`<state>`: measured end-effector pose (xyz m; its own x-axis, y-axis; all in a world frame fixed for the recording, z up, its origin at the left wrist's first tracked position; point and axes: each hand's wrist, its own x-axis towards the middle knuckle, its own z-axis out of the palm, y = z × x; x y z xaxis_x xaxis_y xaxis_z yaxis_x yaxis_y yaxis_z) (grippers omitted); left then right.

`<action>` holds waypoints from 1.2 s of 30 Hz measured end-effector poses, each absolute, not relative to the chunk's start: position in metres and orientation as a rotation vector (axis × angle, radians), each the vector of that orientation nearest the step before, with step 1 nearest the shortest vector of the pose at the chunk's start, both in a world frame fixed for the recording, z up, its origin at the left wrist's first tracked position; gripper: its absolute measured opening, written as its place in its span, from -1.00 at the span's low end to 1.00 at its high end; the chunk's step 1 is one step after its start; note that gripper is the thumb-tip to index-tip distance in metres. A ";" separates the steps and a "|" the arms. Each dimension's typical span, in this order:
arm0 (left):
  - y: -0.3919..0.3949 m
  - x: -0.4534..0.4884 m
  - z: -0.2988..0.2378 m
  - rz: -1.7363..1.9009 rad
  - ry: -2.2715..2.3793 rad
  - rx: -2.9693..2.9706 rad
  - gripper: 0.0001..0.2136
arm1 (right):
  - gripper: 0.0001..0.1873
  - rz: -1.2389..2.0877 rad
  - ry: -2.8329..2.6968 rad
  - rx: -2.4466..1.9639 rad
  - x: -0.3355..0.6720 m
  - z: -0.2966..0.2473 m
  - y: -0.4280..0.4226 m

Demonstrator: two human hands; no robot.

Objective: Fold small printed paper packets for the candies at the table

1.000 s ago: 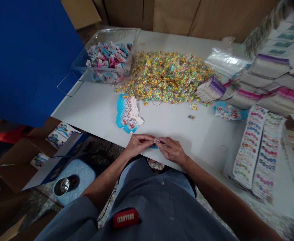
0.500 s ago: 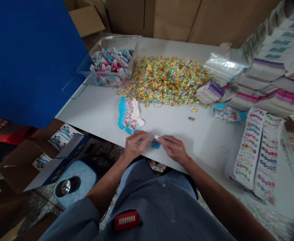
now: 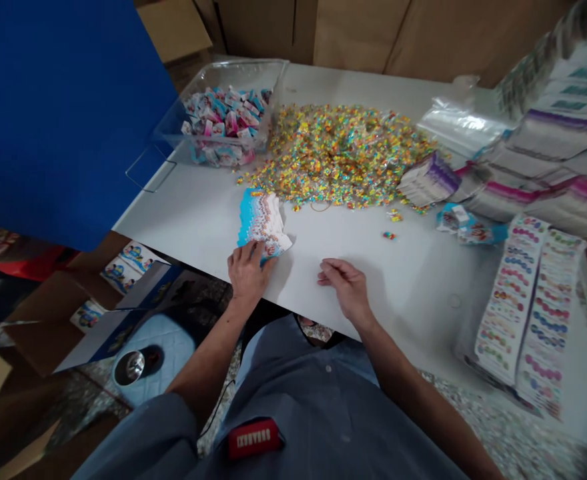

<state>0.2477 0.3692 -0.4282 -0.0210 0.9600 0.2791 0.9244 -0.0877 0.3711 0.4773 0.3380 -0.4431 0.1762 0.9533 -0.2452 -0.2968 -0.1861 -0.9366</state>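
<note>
The hands have parted since the earlier frame: left hand (image 3: 247,272) now lies on the blue printed card stack (image 3: 264,223), fingers open over its near edge. Right hand (image 3: 344,288) rests empty on the white counter (image 3: 398,287), fingers loosely curled.

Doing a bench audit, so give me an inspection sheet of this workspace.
surface: white table, loaded at its far and right sides.
job's things: stack of blue-edged printed cards under the left hand; right hand beside it.
clutter: heap of small colourful wrapped pieces; clear plastic tub of packets; plastic bag; sticker sheets.
hands: left spread on the stack; right loosely curled on the table, nothing visible in it.
cables: thin dark cord against the shirt.
surroundings: blue panel; cardboard boxes; blue quilted cushion.
</note>
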 end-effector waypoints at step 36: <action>0.351 0.293 -0.422 0.966 1.141 1.280 -0.58 | -0.76 0.826 -1.670 -1.275 0.488 -0.450 0.331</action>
